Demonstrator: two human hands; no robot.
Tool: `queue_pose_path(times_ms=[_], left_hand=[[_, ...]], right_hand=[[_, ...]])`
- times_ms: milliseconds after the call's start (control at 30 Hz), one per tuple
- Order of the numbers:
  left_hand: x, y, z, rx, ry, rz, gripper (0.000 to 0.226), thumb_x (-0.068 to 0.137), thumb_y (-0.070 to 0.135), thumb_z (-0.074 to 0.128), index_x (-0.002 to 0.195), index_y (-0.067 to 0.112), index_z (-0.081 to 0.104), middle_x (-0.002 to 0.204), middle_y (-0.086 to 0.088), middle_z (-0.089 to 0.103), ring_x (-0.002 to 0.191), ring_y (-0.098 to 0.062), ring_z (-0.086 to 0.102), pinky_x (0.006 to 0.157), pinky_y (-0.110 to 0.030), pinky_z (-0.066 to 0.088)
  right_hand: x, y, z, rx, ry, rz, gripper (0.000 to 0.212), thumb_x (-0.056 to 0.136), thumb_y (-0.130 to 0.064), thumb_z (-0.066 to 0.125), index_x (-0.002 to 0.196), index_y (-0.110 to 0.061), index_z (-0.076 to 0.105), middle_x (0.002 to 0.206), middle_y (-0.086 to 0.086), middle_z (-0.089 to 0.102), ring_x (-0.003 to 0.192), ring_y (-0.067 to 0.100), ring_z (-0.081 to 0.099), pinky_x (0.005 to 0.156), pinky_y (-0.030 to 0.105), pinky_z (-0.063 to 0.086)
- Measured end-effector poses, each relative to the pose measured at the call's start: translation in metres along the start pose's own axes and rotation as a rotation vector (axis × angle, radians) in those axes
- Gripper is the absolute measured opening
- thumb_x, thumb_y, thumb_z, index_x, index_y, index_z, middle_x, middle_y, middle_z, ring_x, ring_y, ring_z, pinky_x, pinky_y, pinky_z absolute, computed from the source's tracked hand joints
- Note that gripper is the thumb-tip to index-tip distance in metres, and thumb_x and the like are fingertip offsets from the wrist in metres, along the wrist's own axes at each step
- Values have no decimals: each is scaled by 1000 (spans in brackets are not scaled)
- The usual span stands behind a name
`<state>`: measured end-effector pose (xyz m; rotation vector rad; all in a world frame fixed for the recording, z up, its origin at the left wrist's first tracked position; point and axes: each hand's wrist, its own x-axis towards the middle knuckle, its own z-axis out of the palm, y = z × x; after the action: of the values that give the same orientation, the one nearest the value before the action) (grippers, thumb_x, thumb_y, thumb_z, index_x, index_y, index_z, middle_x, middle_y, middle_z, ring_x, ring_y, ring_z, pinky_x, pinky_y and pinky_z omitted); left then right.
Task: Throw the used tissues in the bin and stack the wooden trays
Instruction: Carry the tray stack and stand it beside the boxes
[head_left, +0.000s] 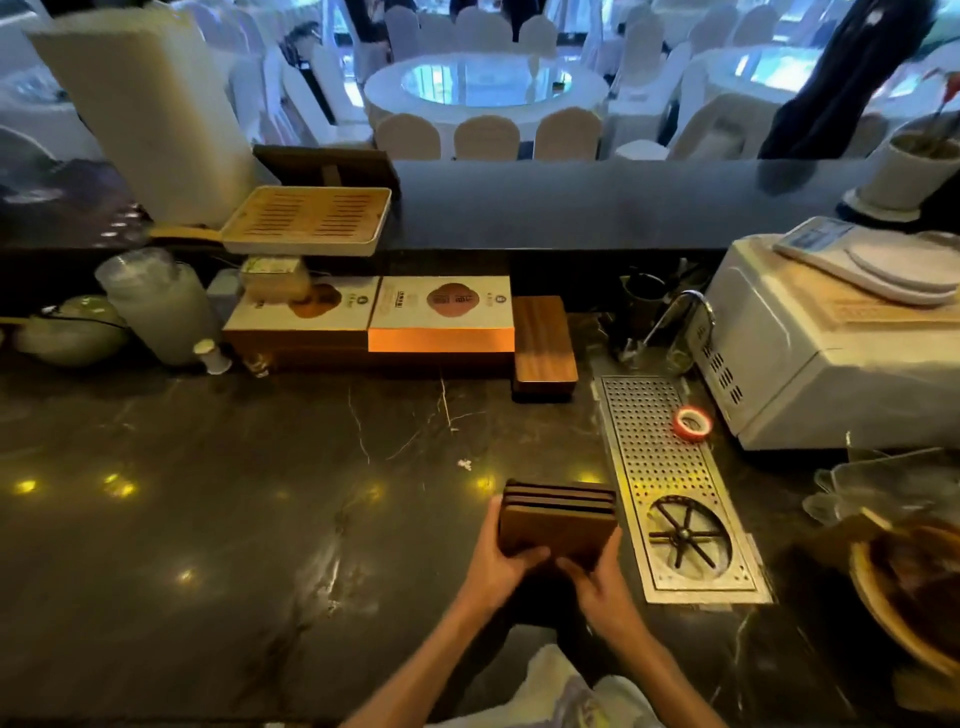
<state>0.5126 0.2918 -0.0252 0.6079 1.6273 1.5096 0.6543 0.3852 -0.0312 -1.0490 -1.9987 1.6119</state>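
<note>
2 hands (550, 566) clasped on stacked wooden trays (558, 522), L+R sides, above dark marble counter (260, 493), beside drip grate (670, 467).

I am gripping a stack of wooden trays (558, 519) with my left hand (496, 566) and right hand (597, 577) over the dark marble counter (208, 519), just beside the perforated metal drain grate (670, 483). A second tray pile (543, 348) is sitting farther back.

Print on the gift boxes (445, 304) seems too blurred to read.
</note>
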Motion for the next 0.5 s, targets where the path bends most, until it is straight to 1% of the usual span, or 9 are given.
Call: queue_pose_path(times_ms=[133,233,300,367,433,467,500], left_hand=[[3,-14,3,-32,-4,-30,61,77,10,76,126,30,47,119,9,67,115,-10,63,89,-17,52],[-1,-34,4,-86,8,-116,58,78,6,76,123,34,52,119,5,68,115,-14,63,86,-19,54],[1,-49,4,-111,31,-184,62,76,1,75,123,35,52,119,2,69,115,-16,63,84,-21,55],[10,-54,2,-119,25,-233,71,74,-1,76,129,34,46,122,-3,67,114,-17,64,82,-24,56],[24,-48,2,-79,-27,-255,76,76,10,79,132,40,38,126,-1,63,115,-11,63,83,-24,56],[33,-43,3,-35,-53,-260,75,77,20,80,130,45,34,130,2,58,115,-5,62,82,-21,56],[44,-36,4,11,-77,-272,74,77,31,80,127,50,30,132,6,54,114,-1,61,82,-18,55]], right_hand=[[7,13,-3,0,-16,14,83,85,-13,65,126,-68,19,132,-18,47,124,-3,48,102,22,43],[14,20,-7,-34,-91,35,80,84,-16,65,125,-69,20,129,-24,48,121,-9,48,99,15,43],[18,28,-7,-52,-144,61,78,85,-20,65,125,-70,20,130,-25,48,122,-11,46,98,10,42],[22,31,-6,-44,-160,89,75,87,-26,64,125,-73,18,131,-29,46,123,-12,45,95,6,41],[33,30,-8,-40,-148,93,65,88,-38,62,126,-70,22,127,-33,48,121,-11,47,93,7,43],[41,29,-9,-27,-138,90,60,88,-41,61,129,-65,24,128,-30,50,121,-8,49,94,11,45],[51,26,-12,-11,-130,93,56,89,-41,60,132,-57,27,130,-22,51,121,-2,51,97,19,48]])
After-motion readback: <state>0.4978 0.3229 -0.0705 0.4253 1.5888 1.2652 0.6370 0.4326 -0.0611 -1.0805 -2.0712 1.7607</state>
